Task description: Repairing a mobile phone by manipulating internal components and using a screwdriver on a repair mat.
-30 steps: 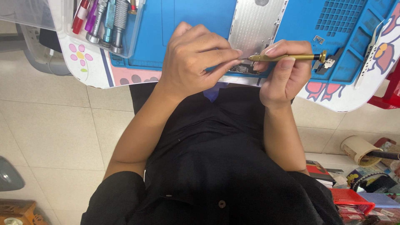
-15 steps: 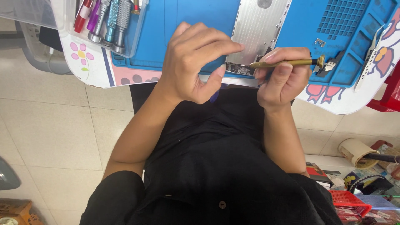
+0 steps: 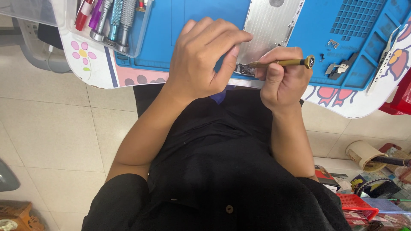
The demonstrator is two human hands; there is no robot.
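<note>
Pale floor tiles [image 3: 51, 128] below, small table with a flower-print cover [image 3: 85, 55] above, blue work mat [image 3: 188, 30] spread over most of it. Silver phone back shell [image 3: 265, 30] flat on the mat, lower end at the near edge of the worktop. Left hand [image 3: 205, 60] curled over the shell's lower left corner, fingers bent and pressed together, thumb down beside the bottom edge, pinning the shell in place. Right hand [image 3: 284, 79] closed around a brass-coloured precision screwdriver [image 3: 280, 63], lying almost level, tip at the shell's bottom edge just beside the left thumb, cap end pointing toward the right edge of the mat. Small metal brackets and screws [image 3: 336, 64] loose on the mat right of the screwdriver cap, near its grid of compartments. Clear tray of screwdriver handles [image 3: 111, 21] at the far left corner of the worktop. Red basket [image 3: 355, 205] and clutter on the floor at lower right.
</note>
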